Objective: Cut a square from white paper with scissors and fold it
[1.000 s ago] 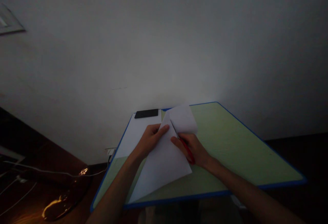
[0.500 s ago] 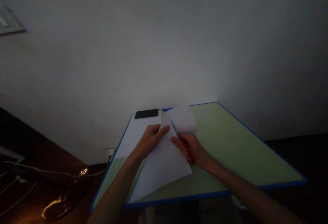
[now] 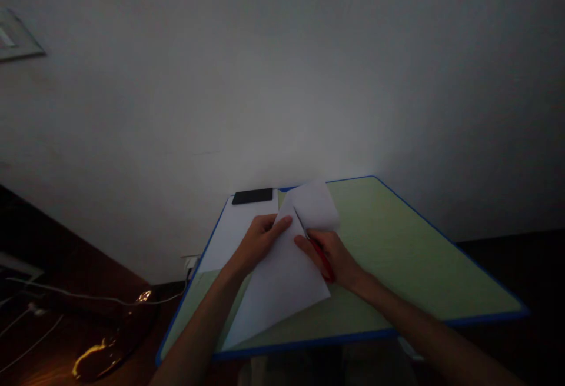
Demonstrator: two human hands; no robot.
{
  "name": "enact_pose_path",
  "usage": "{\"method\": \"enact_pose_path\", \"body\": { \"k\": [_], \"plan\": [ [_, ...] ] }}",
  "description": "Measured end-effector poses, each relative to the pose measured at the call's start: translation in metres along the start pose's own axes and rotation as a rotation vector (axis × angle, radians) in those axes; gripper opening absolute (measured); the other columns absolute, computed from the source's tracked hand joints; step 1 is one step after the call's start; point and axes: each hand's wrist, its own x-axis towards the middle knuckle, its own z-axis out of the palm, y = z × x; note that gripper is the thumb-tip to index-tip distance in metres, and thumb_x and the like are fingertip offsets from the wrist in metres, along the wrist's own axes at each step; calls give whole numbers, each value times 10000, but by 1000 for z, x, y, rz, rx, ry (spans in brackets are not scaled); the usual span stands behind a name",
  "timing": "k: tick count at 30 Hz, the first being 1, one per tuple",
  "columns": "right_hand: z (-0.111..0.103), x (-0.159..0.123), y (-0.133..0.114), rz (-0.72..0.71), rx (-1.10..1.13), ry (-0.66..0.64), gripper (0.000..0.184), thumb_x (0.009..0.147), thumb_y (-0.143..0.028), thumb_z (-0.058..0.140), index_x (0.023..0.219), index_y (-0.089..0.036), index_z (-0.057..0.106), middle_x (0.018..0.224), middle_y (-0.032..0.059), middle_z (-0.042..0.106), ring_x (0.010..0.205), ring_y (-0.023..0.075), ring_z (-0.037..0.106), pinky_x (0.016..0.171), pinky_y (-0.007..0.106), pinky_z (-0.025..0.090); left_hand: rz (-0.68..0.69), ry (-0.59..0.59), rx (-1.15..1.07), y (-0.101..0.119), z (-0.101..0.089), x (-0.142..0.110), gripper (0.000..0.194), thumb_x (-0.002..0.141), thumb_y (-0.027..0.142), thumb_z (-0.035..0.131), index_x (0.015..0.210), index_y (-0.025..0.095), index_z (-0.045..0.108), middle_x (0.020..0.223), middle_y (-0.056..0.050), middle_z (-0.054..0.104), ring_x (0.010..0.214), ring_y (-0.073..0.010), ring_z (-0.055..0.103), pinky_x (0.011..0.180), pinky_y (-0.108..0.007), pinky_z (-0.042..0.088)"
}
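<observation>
A white sheet of paper [image 3: 282, 286] is held over the front middle of the table, with a slit running into it from the right. My left hand [image 3: 261, 239] grips its left side, thumb on top and fingers underneath. In my right hand [image 3: 329, 253] is a pair of scissors [image 3: 321, 256] with red handles. Their blades lie in the slit and point up and away from me. Beyond the blades, the cut-off side of the sheet bends up to the right. The fingers of my left hand are partly hidden by the paper.
The pale green table [image 3: 397, 256] has a blue edge and stands against a grey wall [image 3: 282, 80]. A black phone-like slab [image 3: 252, 196] lies on another white sheet [image 3: 220, 242] at the back left. A white cable [image 3: 101, 299] runs from a wall socket [image 3: 190, 262] left of the table.
Almost nothing differs. Both hands, the scissors and the paper keep their places; the raised flap of paper has shifted only very slightly.
</observation>
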Motion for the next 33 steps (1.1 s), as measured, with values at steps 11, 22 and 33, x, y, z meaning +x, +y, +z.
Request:
{"method": "enact_pose_path", "body": {
  "k": [11, 22, 33],
  "plan": [
    [-1, -2, -6, 36, 48, -15, 551, 877, -674, 513, 714, -155, 602, 642, 14, 569, 546, 125, 469, 491, 256, 354, 18, -2, 38, 1, 0, 0, 454, 789, 583, 669, 762, 130, 684, 671, -36, 659, 550, -143, 577, 478, -220, 432],
    [-4, -3, 1, -16, 18, -22, 595, 817, -725, 548, 722, -143, 623, 623, 14, 535, 552, 130, 449, 476, 245, 320, 30, -19, 22, 2, -2, -1, 444, 801, 576, 664, 740, 136, 664, 649, -24, 635, 532, -129, 557, 468, -211, 411],
    [-7, -3, -4, -102, 49, -51, 557, 869, -681, 516, 790, -135, 594, 671, 18, 531, 571, 125, 445, 491, 241, 326, 2, -52, -2, 2, 1, -4, 462, 794, 596, 665, 758, 135, 664, 654, -37, 648, 534, -144, 584, 464, -220, 432]
  ]
}}
